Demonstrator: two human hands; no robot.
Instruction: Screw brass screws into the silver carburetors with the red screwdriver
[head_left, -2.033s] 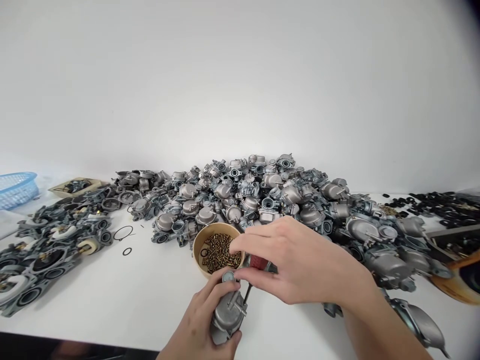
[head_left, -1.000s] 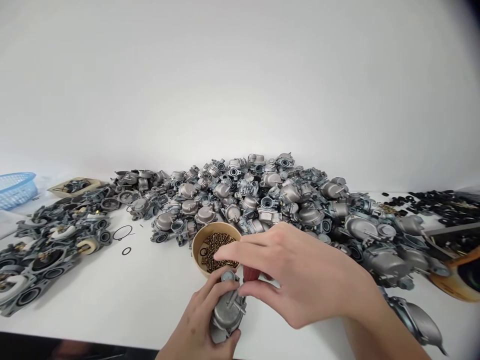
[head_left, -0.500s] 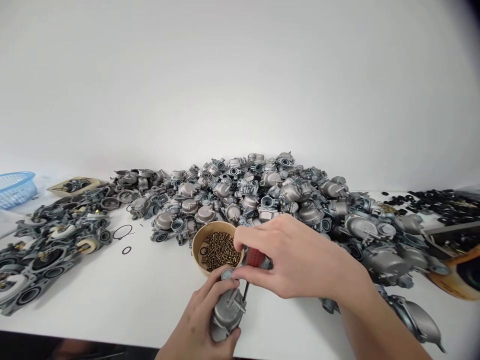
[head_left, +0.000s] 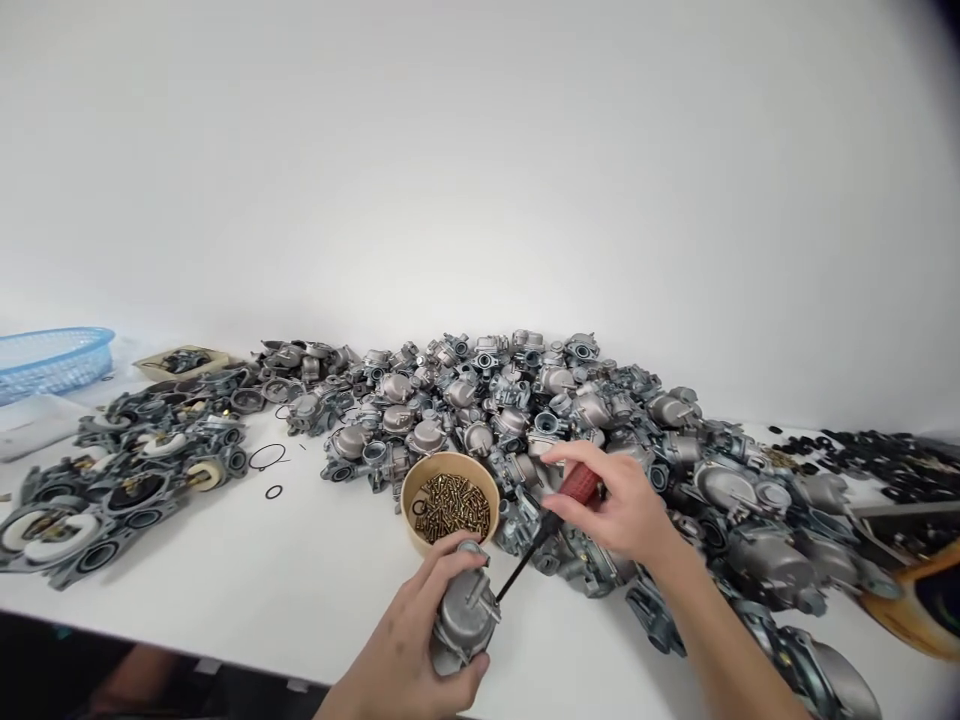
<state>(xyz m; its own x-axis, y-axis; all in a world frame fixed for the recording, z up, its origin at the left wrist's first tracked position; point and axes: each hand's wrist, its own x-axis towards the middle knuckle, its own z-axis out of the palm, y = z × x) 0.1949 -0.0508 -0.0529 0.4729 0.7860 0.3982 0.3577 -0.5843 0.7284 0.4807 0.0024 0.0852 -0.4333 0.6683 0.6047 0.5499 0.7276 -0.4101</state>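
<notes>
A grey metal carburetor is gripped by my left hand, its rounded bowl facing up, near the table's front edge. My right hand is closed around the red handle of a screwdriver. The dark shaft slants down to the left, and its tip meets the right rim of the carburetor. Just beyond my left hand stands a round tan bowl full of small brass-coloured screws, with a black ring among them.
Many carburetors are heaped along the wall. Open bodies with white floats lie left, near black rings and a blue basket. Black parts and an orange-and-black container are at right.
My right hand has moved right and slightly back, and the screwdriver now leans instead of standing nearly upright. The view has shifted, so the surroundings appear further right and mostly lower.
</notes>
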